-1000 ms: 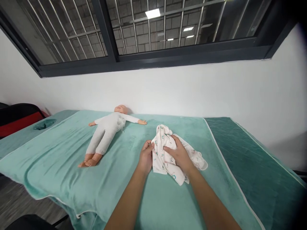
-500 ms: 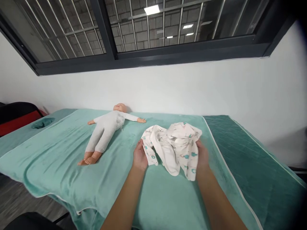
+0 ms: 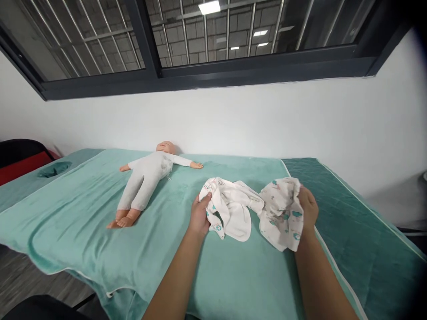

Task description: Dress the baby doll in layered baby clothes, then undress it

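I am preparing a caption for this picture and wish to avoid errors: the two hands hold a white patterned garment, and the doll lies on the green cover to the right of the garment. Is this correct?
Not quite: the head view shows the doll lying to the left of the garment, not to the right. The rest is correct.

Viewing remotely, I log by clock from mid-view. Between 4 and 5: printed garment, thin white cloth, matt, crumpled. Toward 9: doll's body, pale matt fabric; head smooth, plastic or rubber, I can't tell which. At 6: teal sheet, plush pile, low velvety sheen. At 4: darker cover, similar nap. At 12: window frame, smooth, satin; bars shiny metal. Wall beneath, smooth, matt.
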Tool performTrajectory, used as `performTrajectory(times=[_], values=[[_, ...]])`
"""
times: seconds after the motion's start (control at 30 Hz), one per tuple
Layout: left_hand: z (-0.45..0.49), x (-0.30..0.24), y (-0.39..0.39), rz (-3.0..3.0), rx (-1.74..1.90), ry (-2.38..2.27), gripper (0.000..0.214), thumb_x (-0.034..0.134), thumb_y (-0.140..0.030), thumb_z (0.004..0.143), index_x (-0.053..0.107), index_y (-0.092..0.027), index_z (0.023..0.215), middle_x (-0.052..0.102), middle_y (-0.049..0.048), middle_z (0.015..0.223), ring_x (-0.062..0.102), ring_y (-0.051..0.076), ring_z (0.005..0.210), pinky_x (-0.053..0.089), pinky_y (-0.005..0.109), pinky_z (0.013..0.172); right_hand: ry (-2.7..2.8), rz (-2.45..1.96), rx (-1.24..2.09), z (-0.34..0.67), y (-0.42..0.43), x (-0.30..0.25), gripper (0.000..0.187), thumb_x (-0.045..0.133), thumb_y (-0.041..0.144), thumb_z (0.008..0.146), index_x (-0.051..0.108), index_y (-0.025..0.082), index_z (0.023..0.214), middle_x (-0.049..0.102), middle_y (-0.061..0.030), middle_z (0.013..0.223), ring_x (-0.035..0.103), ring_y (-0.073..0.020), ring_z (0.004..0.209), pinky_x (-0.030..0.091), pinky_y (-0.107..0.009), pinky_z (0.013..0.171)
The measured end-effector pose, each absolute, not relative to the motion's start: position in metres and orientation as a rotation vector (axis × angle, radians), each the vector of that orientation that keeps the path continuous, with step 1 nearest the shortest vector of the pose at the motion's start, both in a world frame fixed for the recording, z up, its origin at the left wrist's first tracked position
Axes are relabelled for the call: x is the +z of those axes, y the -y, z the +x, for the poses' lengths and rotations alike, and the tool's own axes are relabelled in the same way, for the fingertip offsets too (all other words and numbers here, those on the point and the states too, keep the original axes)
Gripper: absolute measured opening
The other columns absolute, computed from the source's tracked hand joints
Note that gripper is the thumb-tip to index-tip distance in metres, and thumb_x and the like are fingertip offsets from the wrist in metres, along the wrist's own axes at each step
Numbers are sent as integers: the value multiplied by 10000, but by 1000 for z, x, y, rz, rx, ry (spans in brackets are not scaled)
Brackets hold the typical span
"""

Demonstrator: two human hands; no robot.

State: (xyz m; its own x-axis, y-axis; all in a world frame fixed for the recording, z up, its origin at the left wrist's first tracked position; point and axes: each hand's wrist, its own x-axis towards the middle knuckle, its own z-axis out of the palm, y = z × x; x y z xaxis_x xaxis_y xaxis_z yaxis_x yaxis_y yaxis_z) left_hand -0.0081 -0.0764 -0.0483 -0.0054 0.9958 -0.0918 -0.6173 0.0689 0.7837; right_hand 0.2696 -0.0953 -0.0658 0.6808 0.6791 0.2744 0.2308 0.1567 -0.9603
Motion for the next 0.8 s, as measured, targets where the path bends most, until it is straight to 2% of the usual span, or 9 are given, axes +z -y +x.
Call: performTrajectory(times=[0.1, 0.17, 0.3, 0.4, 0.53, 0.57, 0.67, 0.8], values=[[-8, -49, 77, 651, 1410, -768, 482, 823, -344, 697, 685, -133, 1108, 760, 98, 955, 719, 248, 865, 550, 338, 791, 903, -1485, 442, 259, 100, -69, 437, 617, 537, 839, 710, 153, 1026, 663, -110, 1069, 625, -306, 1043, 500, -463, 932], [-8, -49, 77, 651, 1419, -767, 476, 818, -344, 701, 686, -142, 1112, 758, 98, 982, 715, 242, 865, 547, 328, 777, 1090, -1516, 443, 248, 107, -73, 399, 674, 543, 775, 723, 176, 924, 624, -120, 1125, 598, -324, 1111, 482, -464, 964], [-8, -49, 76, 649, 1434, -777, 435, 799, -335, 726, 688, -157, 1107, 756, 87, 1003, 709, 221, 843, 540, 304, 749, 1431, -1426, 358, 236, 128, -80, 390, 702, 510, 779, 646, 207, 1017, 452, -141, 1417, 434, -335, 1361, 405, -522, 1079], [-8, -49, 76, 617, 1443, -774, 409, 786, -327, 744, 684, -164, 1105, 754, 77, 1020, 707, 207, 835, 537, 297, 752, 1588, -1389, 339, 233, 150, -83, 438, 774, 431, 721, 570, 210, 1040, 392, -151, 1504, 433, -336, 1373, 450, -511, 1043], [-9, -51, 73, 558, 1462, -752, 399, 776, -320, 755, 670, -184, 1115, 753, 60, 1010, 708, 201, 830, 538, 301, 752, 1655, -1444, 194, 226, 187, -89, 102, 632, 241, 829, 583, 217, 915, 514, -129, 1426, 553, -283, 1260, 519, -400, 911], [-9, -51, 73, 545, 1468, -751, 397, 775, -315, 756, 669, -185, 1116, 754, 55, 1000, 708, 199, 824, 538, 300, 750, 1636, -1402, 144, 224, 197, -90, 73, 614, 217, 836, 582, 218, 902, 556, -126, 1376, 576, -277, 1226, 519, -390, 889], [-10, -52, 71, 534, 1467, -731, 405, 766, -310, 765, 664, -188, 1137, 753, 58, 1021, 713, 208, 857, 541, 314, 793, 1382, -1269, 32, 219, 224, -91, 177, 676, 242, 787, 530, 231, 887, 637, -109, 1212, 630, -277, 1099, 512, -393, 840], [-9, -51, 71, 562, 1457, -721, 422, 768, -322, 764, 663, -179, 1148, 752, 71, 1025, 717, 228, 895, 536, 345, 856, 877, -1579, 85, 234, 246, -75, 289, 693, 368, 707, 548, 281, 941, 672, -87, 1107, 651, -329, 1004, 511, -455, 799]])
